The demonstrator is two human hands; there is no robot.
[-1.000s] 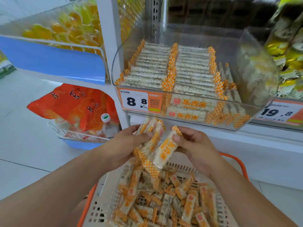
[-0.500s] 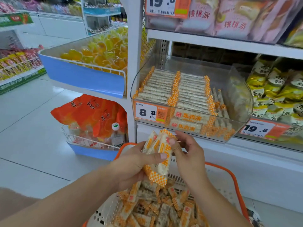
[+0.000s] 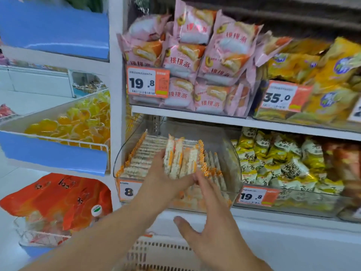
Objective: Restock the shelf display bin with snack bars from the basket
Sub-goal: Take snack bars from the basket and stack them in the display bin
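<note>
My left hand point(image 3: 162, 184) grips a fanned bunch of white-and-orange snack bars point(image 3: 179, 157) and holds them over the front of the clear display bin point(image 3: 232, 153). Inside the bin lie neat rows of the same bars point(image 3: 140, 159). Just below the bin's front edge, my right hand point(image 3: 211, 222) is spread with its fingers apart and nothing in it. Only the white slotted rim of the basket point(image 3: 156, 251) shows at the bottom; its contents are out of view.
Pink pastry packs point(image 3: 195, 55) fill the shelf above. Yellow-green packs point(image 3: 283, 163) sit in the bin to the right. A blue-fronted tray of orange jelly cups point(image 3: 74, 124) juts out at left, with orange bags point(image 3: 58, 200) in a wire basket below it.
My left hand has lifted the bunch of bars from above the basket up to the bin. My right hand has let go and opened. The view has tilted upward.
</note>
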